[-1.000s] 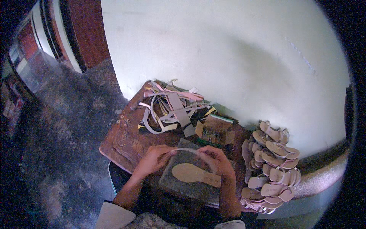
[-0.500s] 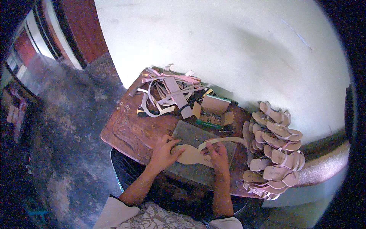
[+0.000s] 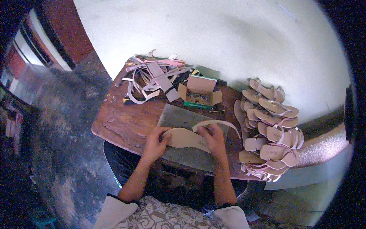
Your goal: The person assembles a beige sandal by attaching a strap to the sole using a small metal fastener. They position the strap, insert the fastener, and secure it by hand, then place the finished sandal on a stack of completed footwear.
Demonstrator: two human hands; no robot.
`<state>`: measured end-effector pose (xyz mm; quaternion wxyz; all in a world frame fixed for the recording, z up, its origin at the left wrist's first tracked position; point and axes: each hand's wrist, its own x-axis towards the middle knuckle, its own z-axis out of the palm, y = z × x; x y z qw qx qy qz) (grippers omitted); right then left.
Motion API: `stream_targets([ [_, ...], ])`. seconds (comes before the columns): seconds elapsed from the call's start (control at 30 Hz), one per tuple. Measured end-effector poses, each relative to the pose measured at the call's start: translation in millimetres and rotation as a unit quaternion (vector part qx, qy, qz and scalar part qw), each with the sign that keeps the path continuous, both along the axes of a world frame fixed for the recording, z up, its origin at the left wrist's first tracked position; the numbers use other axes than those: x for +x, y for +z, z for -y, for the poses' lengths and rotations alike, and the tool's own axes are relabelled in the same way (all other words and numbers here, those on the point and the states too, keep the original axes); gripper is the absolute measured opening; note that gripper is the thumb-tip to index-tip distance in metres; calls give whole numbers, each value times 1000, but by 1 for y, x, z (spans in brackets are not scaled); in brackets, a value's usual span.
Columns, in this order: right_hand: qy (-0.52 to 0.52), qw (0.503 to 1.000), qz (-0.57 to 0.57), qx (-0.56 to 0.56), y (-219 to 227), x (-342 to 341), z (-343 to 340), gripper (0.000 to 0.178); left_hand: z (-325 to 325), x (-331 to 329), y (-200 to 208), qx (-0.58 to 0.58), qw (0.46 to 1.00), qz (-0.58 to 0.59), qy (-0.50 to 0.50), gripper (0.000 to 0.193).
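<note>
A beige sandal sole [image 3: 185,138] lies level above a grey slab [image 3: 190,157] on the wooden table. My left hand [image 3: 155,142] grips its left end, with the thumb on top and the fingers partly out of sight beneath. At the sole's right part is my right hand [image 3: 212,139], its thumb and fingers pinching a pale strap [image 3: 223,122]. That strap curves away to the right, its near end close to the sole's upper edge. Whether the strap touches the sole I cannot tell.
Behind the slab stands an open cardboard box [image 3: 199,93] of small metal pieces. Loose straps [image 3: 156,78] lie heaped at the table's back left. Several finished-looking sandals [image 3: 272,133] are piled along the right side, near the white wall [image 3: 213,34].
The view has shifted, so the table sits higher in the picture. My left hand has closed on the sole's end, and the sole appears raised. The strap stays in my right hand.
</note>
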<state>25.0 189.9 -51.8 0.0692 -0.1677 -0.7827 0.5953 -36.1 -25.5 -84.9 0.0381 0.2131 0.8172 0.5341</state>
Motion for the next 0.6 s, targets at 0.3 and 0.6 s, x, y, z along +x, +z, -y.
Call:
stream_targets([
  [0.3,131,987,-70,56,-18,-43,7,23,1,-6,13,80,983,154,-54,18],
  [0.6,202,979,22,-30,-14,-54,14,19,0,-11,14,67,986,143,-51,18],
])
